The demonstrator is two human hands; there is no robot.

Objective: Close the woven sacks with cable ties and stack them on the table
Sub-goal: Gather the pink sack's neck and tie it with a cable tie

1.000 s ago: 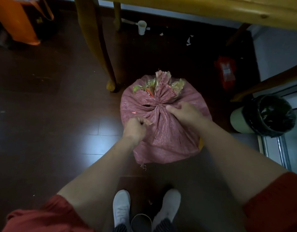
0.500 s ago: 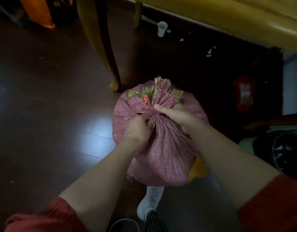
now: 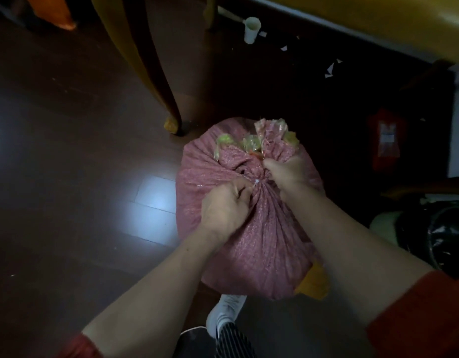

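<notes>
Over the dark wooden floor (image 3: 68,177), by the table leg (image 3: 156,81), my left hand (image 3: 223,205) and right hand (image 3: 288,174) are gripping the pink woven sack (image 3: 262,241) at its gathered neck, around the cable tie (image 3: 257,181). I think the next move is pulling it tight.

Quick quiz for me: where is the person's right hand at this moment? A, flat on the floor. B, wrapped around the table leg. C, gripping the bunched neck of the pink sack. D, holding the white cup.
C: the right hand curls round the gathered neck of the pink sack, just across from the left hand, which grips the same neck.
</notes>
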